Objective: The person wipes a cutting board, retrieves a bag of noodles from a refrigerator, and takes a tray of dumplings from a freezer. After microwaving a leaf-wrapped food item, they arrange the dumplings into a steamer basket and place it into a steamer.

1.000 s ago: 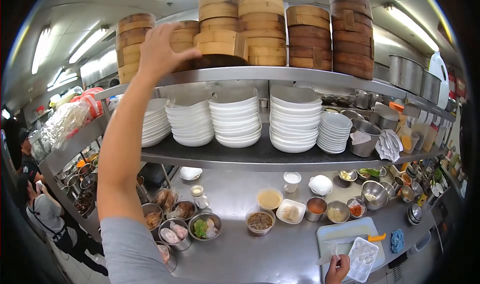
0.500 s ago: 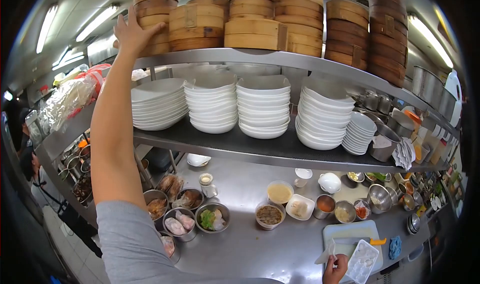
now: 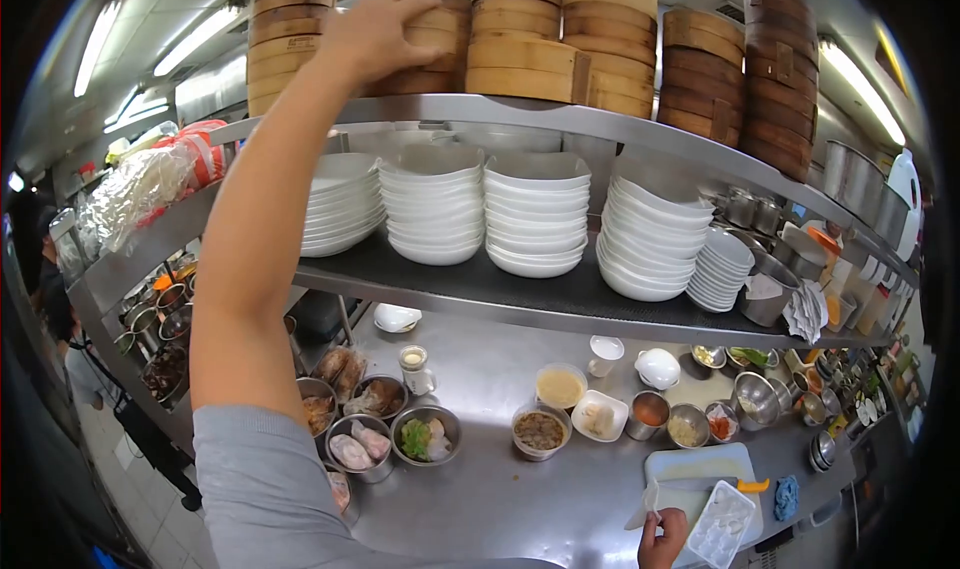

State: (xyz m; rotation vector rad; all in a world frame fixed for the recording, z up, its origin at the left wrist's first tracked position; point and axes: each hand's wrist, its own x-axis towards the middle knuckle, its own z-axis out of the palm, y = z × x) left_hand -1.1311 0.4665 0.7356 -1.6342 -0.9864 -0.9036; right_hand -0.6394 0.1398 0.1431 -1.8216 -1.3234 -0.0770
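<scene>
My left hand [image 3: 385, 34] is raised to the top shelf, its thumb and fingers spread against a bamboo steamer stack [image 3: 440, 44]. Left of my wrist stands another stack of bamboo steamers [image 3: 290, 44]. Low on the right, my right hand [image 3: 662, 541] is closed with a thin whitish sheet [image 3: 646, 504] pinched at its fingertips. Beside that hand a white plastic tray [image 3: 722, 524] with small compartments overlaps the cutting board [image 3: 740, 459]. A knife with a yellow handle [image 3: 752, 486] rests on the board.
More steamer stacks [image 3: 525, 69] line the top shelf [image 3: 560, 112]. Below stand piles of white bowls [image 3: 540, 214] and plates. On the steel counter [image 3: 480, 509] are bowls of meat [image 3: 360, 444], tubs of sauce [image 3: 541, 431] and a blue cloth [image 3: 787, 496]. A person stands far left.
My left hand has moved right, from the leftmost steamer stack to the one beside it. The leftmost stack now sits farther left. My right hand stays by the board.
</scene>
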